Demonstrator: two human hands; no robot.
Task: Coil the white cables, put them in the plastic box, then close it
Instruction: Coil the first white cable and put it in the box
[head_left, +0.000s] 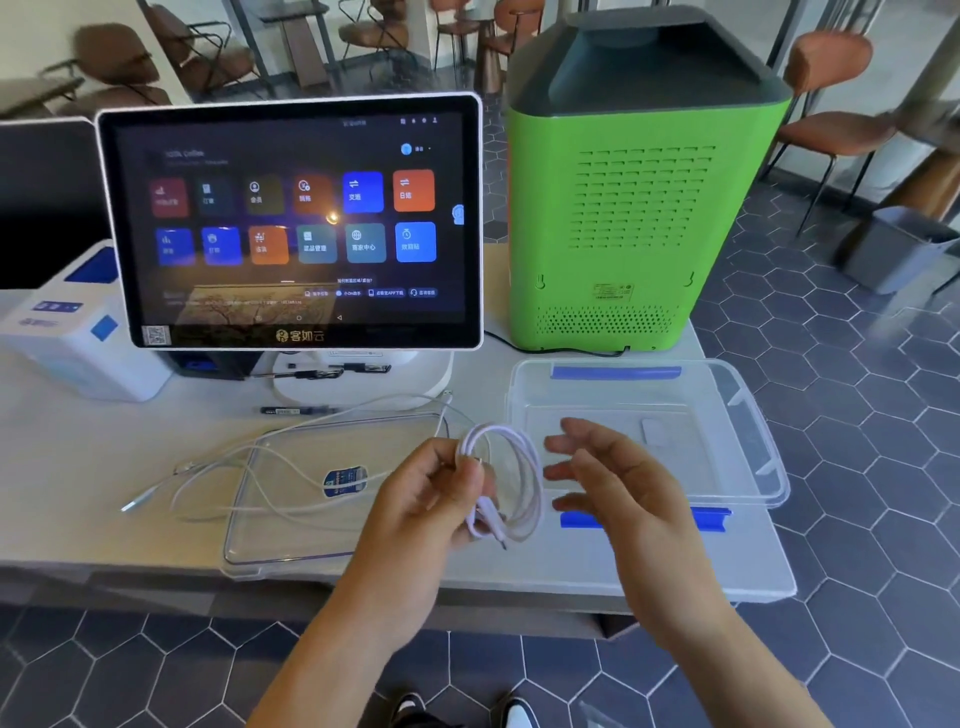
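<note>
1. Bench (78, 467): open box (748, 415) at right, lid (291, 540) left with a loose cable (291, 467) across it.
2. Left hand (431, 499) pinches the coil (511, 483); right hand (608, 483) is released, fingers spread, just beside the loops.
3. We judge: keep the pinch firm, tuck the plug end (493, 532), then lower the coil flat into the box.

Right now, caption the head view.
Left hand holds a coiled white cable beside the open plastic box.

I see a clear glossy plastic box (748, 415) at three o'clock, its clear lid (291, 519) at nine, smooth white rubbery cable (511, 478), matt white table (78, 467), glossy touchscreen (291, 223).
</note>
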